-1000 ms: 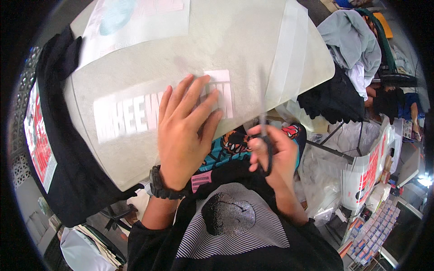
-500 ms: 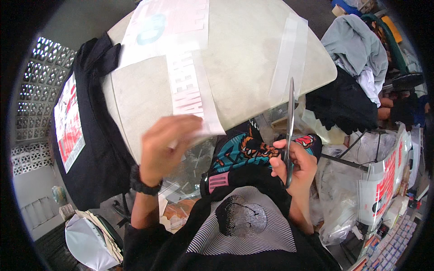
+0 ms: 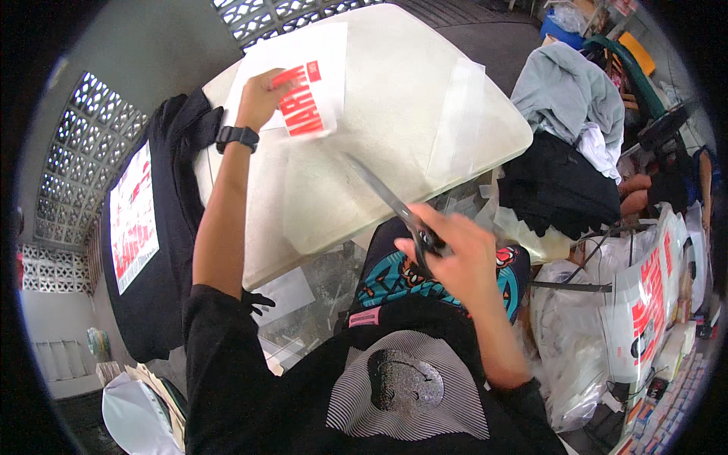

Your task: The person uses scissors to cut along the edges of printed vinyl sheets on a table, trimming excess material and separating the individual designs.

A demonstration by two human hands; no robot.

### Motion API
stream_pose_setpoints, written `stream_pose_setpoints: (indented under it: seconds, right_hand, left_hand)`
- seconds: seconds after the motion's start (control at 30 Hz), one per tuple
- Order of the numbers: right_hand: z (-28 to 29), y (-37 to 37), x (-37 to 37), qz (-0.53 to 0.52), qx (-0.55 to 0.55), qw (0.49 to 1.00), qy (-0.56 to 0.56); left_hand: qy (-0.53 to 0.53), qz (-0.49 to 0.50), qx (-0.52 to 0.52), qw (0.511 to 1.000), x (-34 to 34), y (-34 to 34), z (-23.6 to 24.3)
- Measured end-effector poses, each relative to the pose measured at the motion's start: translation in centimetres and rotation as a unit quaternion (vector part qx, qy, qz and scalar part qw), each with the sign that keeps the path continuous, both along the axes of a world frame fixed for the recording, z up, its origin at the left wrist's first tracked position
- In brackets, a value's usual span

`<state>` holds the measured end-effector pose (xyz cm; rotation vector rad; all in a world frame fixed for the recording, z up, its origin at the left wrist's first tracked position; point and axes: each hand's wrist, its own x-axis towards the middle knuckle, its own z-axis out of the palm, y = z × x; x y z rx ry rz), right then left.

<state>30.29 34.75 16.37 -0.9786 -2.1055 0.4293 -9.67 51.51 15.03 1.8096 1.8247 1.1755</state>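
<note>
Over the far left part of the pale table [image 3: 402, 98], my left hand [image 3: 262, 97] pinches the edge of a sheet with bold red lettering [image 3: 305, 114]. Beneath that sheet lies a larger white sheet [image 3: 331, 47]. My right hand [image 3: 459, 254] grips a pair of scissors [image 3: 383, 189] by the handles, above my lap and the table's near edge. The long blades look close together and point up and left towards the table. Their tip is apart from the red-lettered sheet and slightly blurred.
Translucent strips [image 3: 459, 121] lie on the table's right side. A black garment with a red and white print [image 3: 171, 250] hangs at the left. Grey cloth [image 3: 565, 87] and black cloth [image 3: 561, 182] are piled at the right, above plastic bags [image 3: 569, 341].
My left hand has moved away from the table's near edge to its far left, with the red-lettered sheet in it. The scissors have swung from upright to a leftward slant.
</note>
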Motion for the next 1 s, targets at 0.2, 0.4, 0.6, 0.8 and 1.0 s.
stream_pose_setpoints:
  seconds: [0.2,0.4,0.6,0.8,1.0]
  right_hand:
    - [-1.2,7.0,-1.1,0.152,0.061,0.970,-0.180]
    - [1.0,11.7,1.8,0.029,0.033,0.957,-0.288]
    - [-0.2,6.6,2.5,-0.013,-0.148,0.989,0.019]
    - [-3.6,-3.7,1.4,0.034,-0.510,0.799,0.318]
    - [-7.4,-8.0,1.4,0.093,-0.552,0.750,0.352]
  left_hand:
    - [0.045,0.126,0.174,0.976,1.3,-1.8,-0.9]
    - [0.153,-0.052,0.090,0.983,5.9,-13.3,-0.8]
    - [0.273,-0.168,-0.008,0.947,10.9,-14.8,-1.7]
    - [0.286,-0.246,0.014,0.926,12.1,-10.8,-1.5]
    - [0.252,-0.292,0.039,0.922,10.7,-8.8,-1.9]
